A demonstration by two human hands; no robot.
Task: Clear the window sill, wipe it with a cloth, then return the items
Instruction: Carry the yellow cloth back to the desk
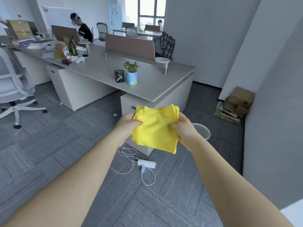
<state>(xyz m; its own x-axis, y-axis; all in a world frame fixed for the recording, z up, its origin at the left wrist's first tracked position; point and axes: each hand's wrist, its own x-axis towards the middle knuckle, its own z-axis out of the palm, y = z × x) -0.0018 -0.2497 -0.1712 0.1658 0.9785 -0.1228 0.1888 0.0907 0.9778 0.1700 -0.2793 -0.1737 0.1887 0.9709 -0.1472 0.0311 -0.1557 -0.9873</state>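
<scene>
A yellow cloth hangs folded in front of me above the floor. My left hand grips its left edge and my right hand grips its right edge. On the grey desk ahead stand a small potted plant in a blue and white pot and, touching close on its left, a black mesh pen holder. A white corner at the bottom right may be the window sill; I cannot tell for sure.
A white power strip with loose white cables lies on the carpet below my hands. A white waste bin stands behind my right hand. Flattened cardboard leans at the wall. A white office chair stands left. Two people sit at far desks.
</scene>
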